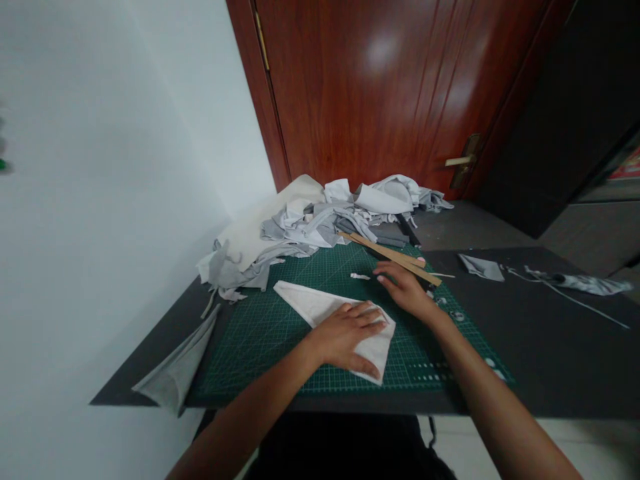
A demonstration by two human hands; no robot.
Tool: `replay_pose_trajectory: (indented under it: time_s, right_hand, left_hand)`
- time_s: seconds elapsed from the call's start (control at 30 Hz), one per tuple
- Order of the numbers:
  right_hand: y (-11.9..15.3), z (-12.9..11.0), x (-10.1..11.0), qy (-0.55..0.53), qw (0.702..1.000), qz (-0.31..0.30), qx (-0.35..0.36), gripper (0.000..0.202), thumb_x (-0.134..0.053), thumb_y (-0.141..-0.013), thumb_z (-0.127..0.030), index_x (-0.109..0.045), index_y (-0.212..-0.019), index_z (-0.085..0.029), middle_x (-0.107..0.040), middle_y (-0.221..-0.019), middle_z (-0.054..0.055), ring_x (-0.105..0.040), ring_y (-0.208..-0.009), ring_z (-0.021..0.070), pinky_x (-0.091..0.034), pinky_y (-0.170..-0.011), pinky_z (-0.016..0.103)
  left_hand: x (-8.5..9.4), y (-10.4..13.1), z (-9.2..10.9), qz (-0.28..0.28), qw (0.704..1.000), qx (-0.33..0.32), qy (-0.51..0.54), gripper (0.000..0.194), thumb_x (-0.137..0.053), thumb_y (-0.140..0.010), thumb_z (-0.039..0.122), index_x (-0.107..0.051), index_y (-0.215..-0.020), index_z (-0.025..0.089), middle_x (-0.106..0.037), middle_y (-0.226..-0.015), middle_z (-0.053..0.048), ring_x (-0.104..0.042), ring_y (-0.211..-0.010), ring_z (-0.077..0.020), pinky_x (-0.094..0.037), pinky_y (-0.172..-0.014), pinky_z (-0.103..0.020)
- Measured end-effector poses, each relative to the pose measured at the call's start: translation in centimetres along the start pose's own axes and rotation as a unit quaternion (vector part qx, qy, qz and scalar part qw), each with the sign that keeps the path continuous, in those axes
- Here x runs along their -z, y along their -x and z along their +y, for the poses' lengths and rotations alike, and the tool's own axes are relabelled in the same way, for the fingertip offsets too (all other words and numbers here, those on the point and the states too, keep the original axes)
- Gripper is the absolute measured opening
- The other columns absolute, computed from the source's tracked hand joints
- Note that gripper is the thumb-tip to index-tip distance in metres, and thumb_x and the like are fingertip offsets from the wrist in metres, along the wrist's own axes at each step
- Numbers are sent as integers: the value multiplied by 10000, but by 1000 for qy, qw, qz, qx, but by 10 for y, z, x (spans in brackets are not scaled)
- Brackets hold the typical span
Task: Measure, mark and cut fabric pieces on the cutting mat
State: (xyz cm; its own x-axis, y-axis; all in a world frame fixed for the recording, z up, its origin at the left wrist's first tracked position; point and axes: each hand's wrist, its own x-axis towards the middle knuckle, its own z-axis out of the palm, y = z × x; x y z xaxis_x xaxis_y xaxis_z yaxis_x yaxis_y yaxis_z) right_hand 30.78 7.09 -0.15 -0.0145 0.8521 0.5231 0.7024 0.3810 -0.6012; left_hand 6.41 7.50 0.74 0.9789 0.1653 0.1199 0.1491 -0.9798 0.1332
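Note:
A pointed piece of white fabric (305,299) lies on the green cutting mat (260,360), its narrow tip toward the far left. My left hand (350,333) rests flat on its wider end, fingers spread. My right hand (403,287) is over the mat just beyond that end, with its fingers loosely bent and apart and nothing visible in them. A small white scrap (360,276) lies just left of its fingertips. Two tan wooden strips (395,255) cross the mat's far right edge, close to my right hand.
Grey and white cloth scraps (320,223) are heaped at the back, against the wall and the brown door (370,87). A folded grey cloth (183,367) hangs over the table's front left edge. To the right lie a small grey piece (481,267) and a bundle with cords (593,284).

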Motion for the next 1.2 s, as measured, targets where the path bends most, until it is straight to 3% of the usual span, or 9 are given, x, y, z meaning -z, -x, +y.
replay_pose_trajectory:
  time_s: [0.1,0.23,0.4,0.63,0.8,0.9,0.97,1.07,1.2]
  right_hand:
    - [5,-25,-24,-186,967,-157,75,355,-440,-1065,-416,-725,-1164,-230,-714,-1314,102,-649,-1244,243,-480,-1094,432]
    - [15,-39,-40,-182,945,-263,77,468,-410,-1077,-486,-671,-1345,-205,-675,-1410,122,-596,-1340,248,-420,-1167,461]
    - [18,-36,-33,-41,962,-254,90,414,-413,-1085,-384,-671,-1353,-202,-604,-1496,151,-451,-1479,284,-259,-1229,594]
    - [12,-32,-33,-59,971,-199,118,305,-553,-989,-237,-719,-1244,-211,-676,-1394,131,-604,-1325,262,-450,-1133,463]
    - [5,-15,-10,82,991,-104,22,254,-540,-997,-278,-748,-1112,-191,-736,-1222,140,-653,-1203,288,-466,-1084,453]
    - [9,-2,16,282,948,5,-147,354,-468,-1003,-226,-685,-1252,-97,-691,-1222,243,-637,-1168,369,-477,-1000,521]
    - [14,6,30,362,901,10,-238,394,-453,-998,-207,-658,-1306,-71,-662,-1224,283,-624,-1157,416,-492,-924,538]
    - [20,12,41,393,875,-22,-280,405,-447,-1001,-206,-659,-1330,-104,-641,-1224,269,-614,-1157,417,-489,-895,513]
    - [21,13,42,402,878,-52,-257,371,-509,-971,-213,-685,-1294,-166,-625,-1253,222,-591,-1185,390,-460,-936,506]
  left_hand:
    - [-2,7,7,22,1000,4,-20,932,-642,-847,758,-458,-1530,150,-466,-1583,-184,-319,-1528,-362,-237,-1259,-518]
    - [-2,30,24,28,998,63,-12,830,-634,-930,623,-400,-1561,138,-426,-1610,-185,-296,-1546,-336,-255,-1267,-495]
    - [1,70,45,13,991,131,14,630,-565,-1009,452,-413,-1557,181,-387,-1645,-137,-250,-1572,-303,-239,-1282,-513]
    - [0,109,59,37,976,214,-5,820,-679,-894,621,-412,-1573,245,-370,-1651,-147,-289,-1547,-383,-286,-1246,-607]
    - [-1,118,65,53,978,202,-17,776,-690,-888,613,-476,-1540,250,-348,-1656,-171,-267,-1551,-404,-287,-1236,-631]
    - [-2,119,65,58,979,195,-12,772,-702,-875,629,-512,-1514,239,-398,-1629,-173,-278,-1549,-396,-277,-1240,-631]
    - [-2,119,64,67,977,201,-1,772,-720,-852,654,-551,-1480,238,-427,-1614,-165,-305,-1540,-387,-280,-1243,-624]
    - [-4,120,61,93,973,212,19,661,-735,-878,587,-598,-1421,235,-516,-1556,-131,-386,-1508,-340,-306,-1250,-582]
    - [-8,123,60,134,967,213,28,434,-687,-962,409,-637,-1347,216,-635,-1428,-92,-493,-1436,-271,-373,-1238,-494]
